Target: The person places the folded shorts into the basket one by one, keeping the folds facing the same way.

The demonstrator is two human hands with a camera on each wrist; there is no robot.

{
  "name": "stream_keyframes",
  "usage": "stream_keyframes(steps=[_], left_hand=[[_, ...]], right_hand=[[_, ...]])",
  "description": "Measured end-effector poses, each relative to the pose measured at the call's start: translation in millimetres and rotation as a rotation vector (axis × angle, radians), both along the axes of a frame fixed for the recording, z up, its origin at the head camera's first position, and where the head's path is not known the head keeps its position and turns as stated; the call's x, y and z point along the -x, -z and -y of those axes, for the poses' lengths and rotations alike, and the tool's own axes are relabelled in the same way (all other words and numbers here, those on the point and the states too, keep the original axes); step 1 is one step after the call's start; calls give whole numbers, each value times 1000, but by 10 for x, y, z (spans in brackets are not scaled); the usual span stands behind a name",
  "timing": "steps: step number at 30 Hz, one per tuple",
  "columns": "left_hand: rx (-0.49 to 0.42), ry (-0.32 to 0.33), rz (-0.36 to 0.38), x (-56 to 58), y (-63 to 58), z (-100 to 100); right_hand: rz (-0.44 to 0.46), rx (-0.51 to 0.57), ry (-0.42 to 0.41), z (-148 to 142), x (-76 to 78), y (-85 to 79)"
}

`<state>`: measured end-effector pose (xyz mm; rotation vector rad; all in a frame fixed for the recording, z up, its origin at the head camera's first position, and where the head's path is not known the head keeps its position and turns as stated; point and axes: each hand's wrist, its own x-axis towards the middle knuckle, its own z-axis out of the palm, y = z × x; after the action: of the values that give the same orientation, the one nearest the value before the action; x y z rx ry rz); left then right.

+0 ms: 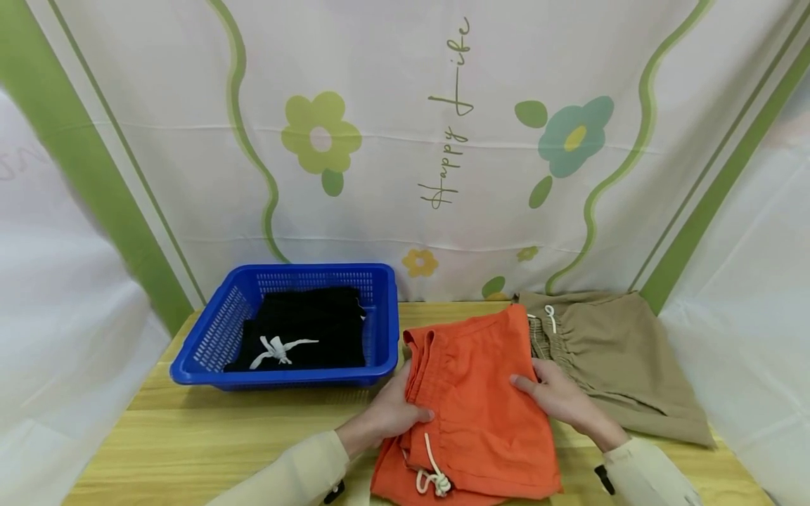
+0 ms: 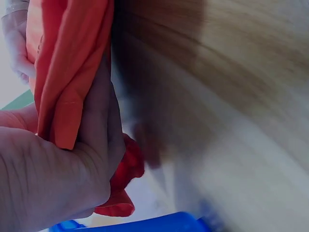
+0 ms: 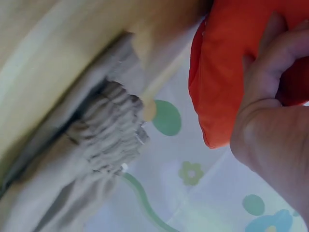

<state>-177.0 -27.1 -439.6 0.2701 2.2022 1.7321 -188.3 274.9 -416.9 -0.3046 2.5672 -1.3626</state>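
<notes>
Sitting on the left of the wooden table [image 1: 148, 436], a blue basket [image 1: 253, 379] is holding folded black clothing [image 1: 313, 320] with a white bow [image 1: 277, 351] showing near its front. Just right of the basket, the left hand [image 1: 392, 411] is gripping the gathered waistband side of the orange shorts [image 1: 484, 400], its thumb lying on top and its fingers reaching beneath. The shorts are spreading between both hands, a pale cord [image 1: 436, 481] dangling near their lower edge; they seem to be hovering over the table, though the blurred wrist views are leaving this unsure. The right hand [image 1: 563, 402] is pinching their right edge between thumb and fingers. Farthest right, khaki shorts [image 1: 633, 358] are lying on the table.
</notes>
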Motion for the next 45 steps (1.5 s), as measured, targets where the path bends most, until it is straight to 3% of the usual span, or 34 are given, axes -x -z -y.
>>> stream_keyframes(steps=[8,17,25,32,37,45], left_hand=[[-2,17,-84,-54,-210,94],[7,59,-118,-74,-439,225],[27,84,-162,-60,-535,351],[46,50,-248,-46,-606,472],[22,22,-268,-26,-662,574],[30,31,-292,26,-764,783]], right_hand=[[-84,-55,55,58,-129,-287],[-137,-49,58,113,-217,-535],[-162,-62,53,179,-229,-646],[-187,-32,52,265,-211,-731],[-198,-24,56,359,-184,-784],[-246,-19,39,528,-88,-834]])
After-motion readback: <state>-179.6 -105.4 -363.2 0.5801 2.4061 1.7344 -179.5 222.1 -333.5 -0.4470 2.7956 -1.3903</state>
